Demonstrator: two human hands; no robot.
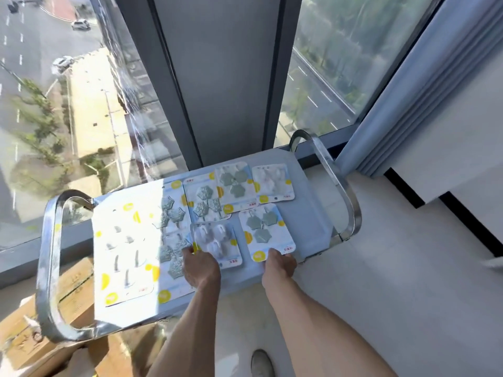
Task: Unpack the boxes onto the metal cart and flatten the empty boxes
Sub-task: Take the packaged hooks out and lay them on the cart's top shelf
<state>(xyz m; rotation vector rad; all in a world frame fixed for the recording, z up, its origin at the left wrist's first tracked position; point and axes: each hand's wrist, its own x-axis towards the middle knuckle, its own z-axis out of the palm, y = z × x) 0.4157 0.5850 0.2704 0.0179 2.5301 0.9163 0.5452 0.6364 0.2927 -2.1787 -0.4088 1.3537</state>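
Observation:
A metal cart (315, 213) stands by the window, its top covered with several blister packs of hooks on white cards with yellow dots. My left hand (200, 266) holds the near edge of a pack of white hooks (216, 242) lying on the cart. My right hand (280, 263) grips the near edge of a pack of grey hexagon hooks (265, 231) beside it. A cardboard box (73, 300) sits on the floor under the cart's left end.
Chrome loop handles rise at the left end (47, 268) and the right end (340, 186) of the cart. Floor-to-ceiling glass and a dark pillar (217, 77) are behind it, a curtain (408, 104) at right. My shoe (261, 363) is on the pale floor.

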